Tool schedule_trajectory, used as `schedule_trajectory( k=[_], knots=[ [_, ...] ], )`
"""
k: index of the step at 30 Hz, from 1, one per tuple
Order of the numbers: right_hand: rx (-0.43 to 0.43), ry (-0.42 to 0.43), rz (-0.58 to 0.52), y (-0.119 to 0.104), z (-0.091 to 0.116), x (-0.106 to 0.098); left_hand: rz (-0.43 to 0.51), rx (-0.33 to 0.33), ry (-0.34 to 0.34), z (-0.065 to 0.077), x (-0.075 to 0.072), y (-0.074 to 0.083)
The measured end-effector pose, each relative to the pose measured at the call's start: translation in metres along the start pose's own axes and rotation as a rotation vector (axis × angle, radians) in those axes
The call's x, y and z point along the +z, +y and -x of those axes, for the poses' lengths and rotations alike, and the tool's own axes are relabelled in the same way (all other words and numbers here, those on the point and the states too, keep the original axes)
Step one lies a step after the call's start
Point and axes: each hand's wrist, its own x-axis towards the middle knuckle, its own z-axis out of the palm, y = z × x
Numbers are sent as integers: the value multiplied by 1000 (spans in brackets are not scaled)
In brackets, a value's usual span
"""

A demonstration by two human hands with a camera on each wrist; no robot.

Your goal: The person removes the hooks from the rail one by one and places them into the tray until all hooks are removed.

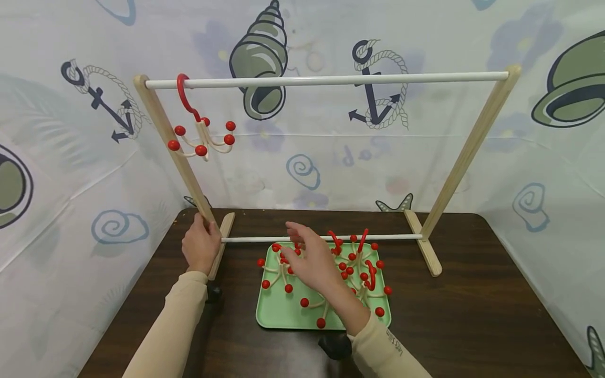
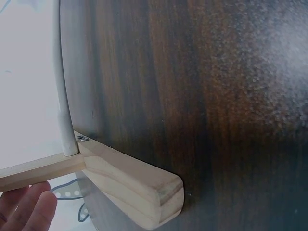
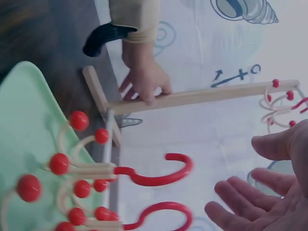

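My left hand (image 1: 201,244) grips the lower part of the rack's left wooden post (image 1: 181,168); in the left wrist view its fingertips (image 2: 43,204) lie against the post. My right hand (image 1: 313,260) is over the green tray (image 1: 279,315), fingers spread and holding nothing. On the tray lie several hanger-like racks (image 3: 91,171) with red hooks, cream curved arms and red ball tips. Part of the pile is hidden behind my right hand. One such hanger (image 1: 203,134) hangs by its red hook from the left end of the white top bar (image 1: 326,80).
A white lower bar (image 1: 392,237) runs behind the tray between the rack's wooden feet (image 1: 423,244). The right post (image 1: 472,147) leans outward in the head view. Below everything is a dark wooden table (image 1: 472,315), with a printed sheet (image 1: 331,173) behind and at the sides.
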Motion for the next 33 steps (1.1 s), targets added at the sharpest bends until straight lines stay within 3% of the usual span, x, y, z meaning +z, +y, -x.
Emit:
schedule_trajectory(
  k=[10,18,26,33],
  knots=[
    [-232,17,54,-30,-32,-14,6,22,38,0,1,0],
    [-388,35,176,-62,-71,-12,5,14,41,0,1,-3],
    [-509,77,400,-87,-110,-3,10,18,40,1,0,-2],
    [-534,88,604,-103,-137,8,8,20,50,-1,1,-2]
  ],
)
